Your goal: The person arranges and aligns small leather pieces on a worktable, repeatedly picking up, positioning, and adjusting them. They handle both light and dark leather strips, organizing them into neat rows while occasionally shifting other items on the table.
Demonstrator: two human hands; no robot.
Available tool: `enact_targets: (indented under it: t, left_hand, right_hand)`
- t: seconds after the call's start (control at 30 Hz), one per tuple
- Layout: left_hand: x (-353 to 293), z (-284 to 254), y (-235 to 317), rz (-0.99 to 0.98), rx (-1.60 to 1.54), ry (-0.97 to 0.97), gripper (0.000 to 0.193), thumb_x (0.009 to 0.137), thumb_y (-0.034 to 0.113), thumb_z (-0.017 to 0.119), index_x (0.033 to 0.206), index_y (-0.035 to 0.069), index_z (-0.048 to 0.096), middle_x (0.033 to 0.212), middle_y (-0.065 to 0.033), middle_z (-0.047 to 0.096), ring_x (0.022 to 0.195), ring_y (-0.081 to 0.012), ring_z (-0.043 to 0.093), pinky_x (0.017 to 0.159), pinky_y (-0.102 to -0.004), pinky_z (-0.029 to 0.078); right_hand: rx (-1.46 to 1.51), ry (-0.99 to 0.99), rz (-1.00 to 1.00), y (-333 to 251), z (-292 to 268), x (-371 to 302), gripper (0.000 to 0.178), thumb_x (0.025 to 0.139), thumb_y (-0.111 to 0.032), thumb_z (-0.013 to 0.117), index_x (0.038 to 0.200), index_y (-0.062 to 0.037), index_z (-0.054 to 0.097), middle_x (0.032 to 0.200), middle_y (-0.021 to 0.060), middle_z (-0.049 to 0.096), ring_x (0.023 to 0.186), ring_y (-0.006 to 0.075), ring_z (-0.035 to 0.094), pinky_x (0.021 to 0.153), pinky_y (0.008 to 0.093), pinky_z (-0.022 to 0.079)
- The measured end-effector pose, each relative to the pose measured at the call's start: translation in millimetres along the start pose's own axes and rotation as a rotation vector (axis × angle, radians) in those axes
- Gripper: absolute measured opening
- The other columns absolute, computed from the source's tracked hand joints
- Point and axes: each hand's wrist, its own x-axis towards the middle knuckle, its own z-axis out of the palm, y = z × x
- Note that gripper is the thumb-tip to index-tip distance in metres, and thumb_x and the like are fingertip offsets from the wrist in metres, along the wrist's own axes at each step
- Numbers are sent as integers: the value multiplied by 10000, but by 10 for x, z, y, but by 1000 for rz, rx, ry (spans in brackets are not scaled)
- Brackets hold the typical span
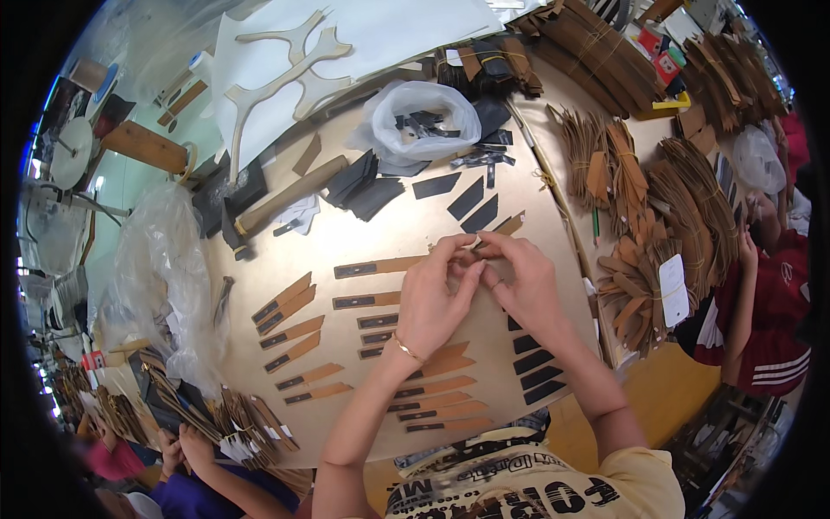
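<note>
My left hand [435,298] and my right hand [524,278] meet over the table, fingers pinched together. Between their fingertips shows a small dark piece with a pale edge [476,245], mostly hidden by the fingers. Brown leather strips, each with a black patch at one end, lie in rows to the left; one strip [367,301] is close to my left hand. Beneath my left forearm are more such strips [445,406]. Black leather pieces [538,379] are lined up beside my right forearm, and two loose black pieces [480,212] rest just beyond my hands.
A plastic bag [372,121] of small black pieces stands at the back, near a hammer [290,197] and stacked black leather [367,190]. Bundled brown strips [683,208] crowd the right side. Clear plastic [160,285] lies left. Other people sit at both sides, one in a red sleeve [782,303].
</note>
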Motion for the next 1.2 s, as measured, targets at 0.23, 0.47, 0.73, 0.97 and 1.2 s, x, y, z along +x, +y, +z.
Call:
enact_targets:
  t: [0.23, 0.47, 0.73, 0.97, 1.2]
  left_hand:
    - [-44, 53, -148, 294, 455, 89, 211, 840, 36, 660, 1043, 73, 701, 1070, -120, 620, 975, -290, 602, 873, -394, 464]
    - [-81, 138, -266, 431, 772, 73, 235, 806, 84, 683, 1037, 117, 715, 1128, -95, 604, 1035, -263, 578, 940, -405, 405]
    - [-105, 190, -322, 469, 881, 72, 252, 799, 103, 692, 1050, 122, 703, 1177, -78, 602, 1043, -247, 583, 936, -413, 402]
    - [-204, -91, -192, 298, 637, 123, 213, 870, 146, 661, 1074, 97, 697, 1189, -111, 628, 1059, -269, 604, 972, -442, 391]
    - [-679, -1702, -559, 26, 749, 535, 218, 887, 128, 651, 1078, 40, 707, 1078, -165, 666, 1005, -328, 634, 903, -409, 478]
  right_hand:
    - [268, 30, 266, 91, 9, 114, 202, 859, -46, 682, 1048, 23, 668, 831, 107, 721, 755, 172, 704, 707, 282, 539]
    - [300, 15, 298, 136, -13, 194, 168, 882, -42, 658, 1036, 25, 654, 789, 80, 711, 732, 121, 698, 637, 249, 543]
    - [381, 17, 358, 193, -52, 212, 156, 899, -16, 645, 1049, 21, 629, 809, 70, 692, 750, 96, 687, 633, 226, 529]
    - [387, -6, 326, 191, -25, 204, 243, 913, -5, 620, 1153, -2, 586, 831, 47, 655, 753, 70, 625, 643, 200, 484]
    - [359, -6, 287, 240, -27, 159, 434, 923, 2, 588, 1344, -7, 483, 769, 17, 559, 679, 48, 529, 625, 182, 409]
